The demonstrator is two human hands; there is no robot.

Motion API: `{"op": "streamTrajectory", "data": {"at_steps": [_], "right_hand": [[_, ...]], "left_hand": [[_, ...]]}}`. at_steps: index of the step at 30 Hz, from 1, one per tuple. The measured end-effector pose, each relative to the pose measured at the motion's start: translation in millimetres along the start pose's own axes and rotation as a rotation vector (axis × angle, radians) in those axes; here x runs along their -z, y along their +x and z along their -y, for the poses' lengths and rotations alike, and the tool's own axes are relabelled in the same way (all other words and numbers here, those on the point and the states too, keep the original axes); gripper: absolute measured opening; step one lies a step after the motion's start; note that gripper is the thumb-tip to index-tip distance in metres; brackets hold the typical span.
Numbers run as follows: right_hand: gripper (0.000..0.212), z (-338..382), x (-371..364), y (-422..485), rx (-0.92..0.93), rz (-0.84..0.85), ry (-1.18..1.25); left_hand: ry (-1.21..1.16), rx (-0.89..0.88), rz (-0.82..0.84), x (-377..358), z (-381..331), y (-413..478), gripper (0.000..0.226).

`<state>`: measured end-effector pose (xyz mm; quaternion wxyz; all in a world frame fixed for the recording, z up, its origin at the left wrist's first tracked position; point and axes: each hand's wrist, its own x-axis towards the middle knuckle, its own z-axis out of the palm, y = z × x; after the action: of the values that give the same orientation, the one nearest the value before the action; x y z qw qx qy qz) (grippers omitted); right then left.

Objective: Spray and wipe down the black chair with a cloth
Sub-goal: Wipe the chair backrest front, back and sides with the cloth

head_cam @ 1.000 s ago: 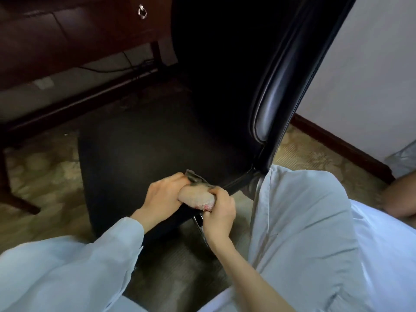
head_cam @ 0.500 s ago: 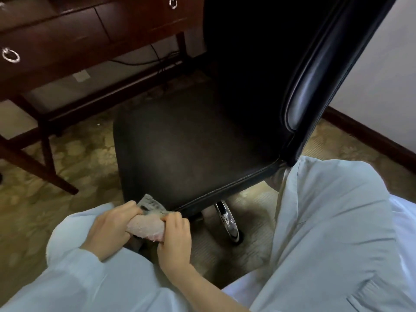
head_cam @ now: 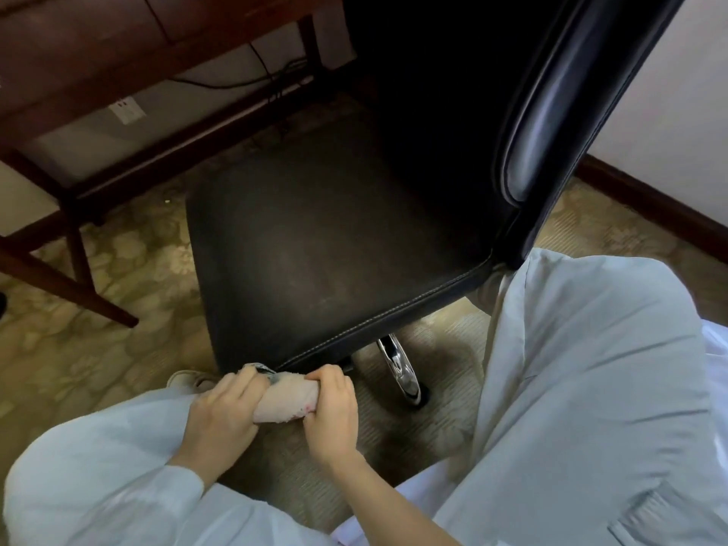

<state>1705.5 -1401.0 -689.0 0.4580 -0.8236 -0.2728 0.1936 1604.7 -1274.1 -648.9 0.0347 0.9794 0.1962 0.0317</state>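
The likeliest trouble from here is that the rolled, pale pinkish cloth (head_cam: 289, 396), bunched into a tight sausage, would meet the black padded chair (head_cam: 335, 250) with only a narrow ridge of fabric. A pass like that would probably smear the dull, dusty patches on the seat rather than lift them, so it looks due for unfolding first. Small reddish marks on the cloth near the right hand might also rub off onto the upholstery. No spray bottle is in view and I cannot tell whether the cloth is damp, so a dry wipe is another risk. The chair stands on a curved chrome base leg (head_cam: 398, 368) over the patterned beige carpet (head_cam: 98, 348). With neither hand steadying it, a firm push at the front edge could send it swivelling or sliding toward the dark wooden desk (head_cam: 98, 41). The left hand (head_cam: 220, 417) wraps one end of the roll, fingers curled over the top and the back of the hand facing up. The right hand (head_cam: 333, 415) clenches the other end, knuckles uppermost, as if wringing or twisting. Both hands sit low, just beside the near corner of the seat, between pale blue trouser knees (head_cam: 591, 388). The cloth's far end lies right at the stitched seat edge, though whether it touches is unclear.
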Motion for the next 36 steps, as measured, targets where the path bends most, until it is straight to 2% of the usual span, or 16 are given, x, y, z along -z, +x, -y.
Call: {"op": "streamTrajectory", "data": {"at_steps": [6, 11, 16, 19, 22, 26, 29, 36], "right_hand": [[0.013, -23, 49, 25, -0.121, -0.286, 0.18], [0.023, -55, 97, 67, -0.322, -0.483, 0.103], [0.026, -68, 149, 97, -0.34, -0.685, 0.135], [0.033, -69, 185, 123, -0.268, -0.783, 0.147], [0.034, -69, 206, 143, -0.195, -0.737, 0.115], [0.027, -65, 186, 126, -0.305, -0.742, 0.243], [0.03, -53, 154, 103, -0.313, -0.71, 0.315], [0.023, -12, 71, 44, -0.199, -0.443, 0.364]], "left_hand": [[-0.036, -0.102, -0.09, -4, -66, 54, 0.045], [-0.047, -0.181, -0.08, -6, -131, 117, 0.047], [-0.061, -0.211, -0.059, -4, -182, 164, 0.051], [-0.101, -0.186, -0.097, -1, -206, 196, 0.05], [-0.142, -0.127, -0.102, 2, -215, 217, 0.048], [-0.09, -0.164, -0.092, -1, -204, 204, 0.057], [-0.084, -0.198, -0.087, 3, -176, 182, 0.056], [-0.077, -0.1, -0.11, 14, -81, 83, 0.054]]}}
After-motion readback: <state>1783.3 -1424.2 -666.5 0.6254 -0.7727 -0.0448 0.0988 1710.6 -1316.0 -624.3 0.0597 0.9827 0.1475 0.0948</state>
